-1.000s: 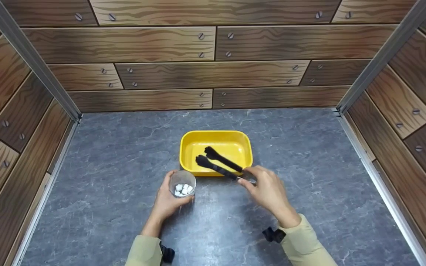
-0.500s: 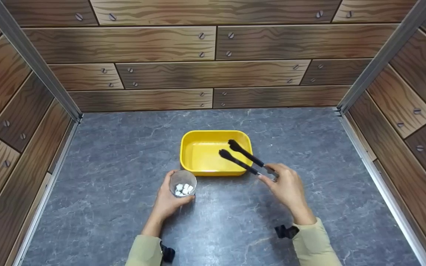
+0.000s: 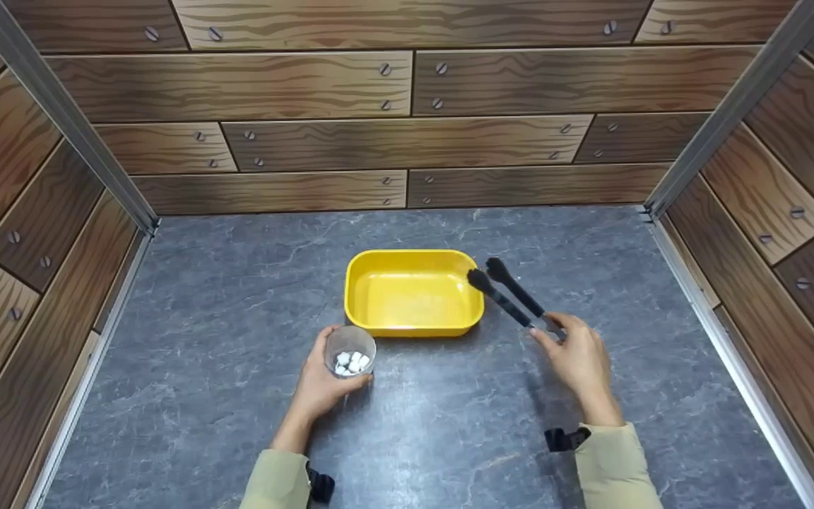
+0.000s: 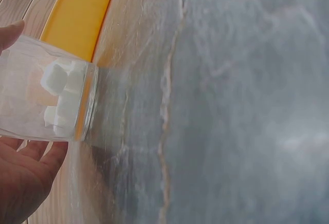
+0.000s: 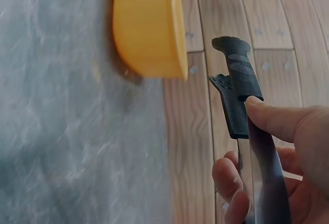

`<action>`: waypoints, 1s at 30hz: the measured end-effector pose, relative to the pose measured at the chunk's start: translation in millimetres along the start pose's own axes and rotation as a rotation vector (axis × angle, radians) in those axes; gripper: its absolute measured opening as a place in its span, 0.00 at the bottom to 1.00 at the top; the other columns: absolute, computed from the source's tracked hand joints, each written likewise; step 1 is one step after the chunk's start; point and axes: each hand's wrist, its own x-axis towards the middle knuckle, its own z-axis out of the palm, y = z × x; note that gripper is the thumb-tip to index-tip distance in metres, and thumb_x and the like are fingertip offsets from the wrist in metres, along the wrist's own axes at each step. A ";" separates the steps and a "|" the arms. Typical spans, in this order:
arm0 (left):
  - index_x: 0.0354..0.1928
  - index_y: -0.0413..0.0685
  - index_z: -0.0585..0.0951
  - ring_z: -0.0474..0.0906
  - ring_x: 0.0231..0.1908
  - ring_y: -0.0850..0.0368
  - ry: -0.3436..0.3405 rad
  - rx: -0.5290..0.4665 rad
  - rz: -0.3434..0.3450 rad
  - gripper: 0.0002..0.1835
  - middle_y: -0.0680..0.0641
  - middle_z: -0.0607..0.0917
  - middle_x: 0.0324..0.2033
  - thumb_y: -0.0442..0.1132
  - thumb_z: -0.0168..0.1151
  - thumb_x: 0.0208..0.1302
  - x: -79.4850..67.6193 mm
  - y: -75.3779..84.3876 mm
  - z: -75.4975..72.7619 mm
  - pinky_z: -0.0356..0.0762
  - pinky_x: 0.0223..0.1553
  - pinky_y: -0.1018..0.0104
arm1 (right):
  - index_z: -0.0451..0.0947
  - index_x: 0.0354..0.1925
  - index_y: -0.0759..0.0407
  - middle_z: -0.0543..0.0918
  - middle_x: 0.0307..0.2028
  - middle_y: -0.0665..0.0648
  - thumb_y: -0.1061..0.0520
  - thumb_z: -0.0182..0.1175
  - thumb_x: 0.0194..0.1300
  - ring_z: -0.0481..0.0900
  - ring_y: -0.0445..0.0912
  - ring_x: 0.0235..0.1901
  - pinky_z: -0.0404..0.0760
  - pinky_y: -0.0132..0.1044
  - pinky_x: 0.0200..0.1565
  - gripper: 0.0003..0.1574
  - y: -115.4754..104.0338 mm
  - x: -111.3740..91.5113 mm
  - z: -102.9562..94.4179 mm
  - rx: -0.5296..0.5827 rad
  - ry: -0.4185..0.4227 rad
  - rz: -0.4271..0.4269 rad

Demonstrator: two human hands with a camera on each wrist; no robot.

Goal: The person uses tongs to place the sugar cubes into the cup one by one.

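Observation:
My left hand (image 3: 323, 385) grips a clear cup (image 3: 350, 339) just in front of the yellow tub's near left corner. Several white cubes (image 4: 64, 93) lie at the bottom of the cup. In my right hand (image 3: 580, 357) is a pair of tongs (image 5: 241, 80) with metal arms and black tips, held between thumb and fingers. The tips are spread apart with nothing between them. One tip overlaps the right rim of the yellow tub (image 3: 414, 331) in the head view, and the other is to the right of it. The tub's inside shows bare.
The grey marbled table (image 3: 237, 297) surrounds the tub. Wood-print panels (image 3: 322, 141) stand at the back and on both sides, joined by metal corner posts (image 3: 721, 106).
My right hand and the tongs have moved right, from over the middle of the tub to its right edge. The left hand and cup have stayed in place.

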 end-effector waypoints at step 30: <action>0.69 0.46 0.64 0.71 0.58 0.44 -0.009 0.009 -0.007 0.55 0.42 0.75 0.60 0.44 0.85 0.35 -0.2 -0.2 -0.8 0.70 0.58 0.46 | 0.73 0.62 0.64 0.77 0.56 0.70 0.45 0.65 0.66 0.77 0.64 0.51 0.77 0.59 0.46 0.34 61.1 4.4 20.4 -0.085 -0.114 0.191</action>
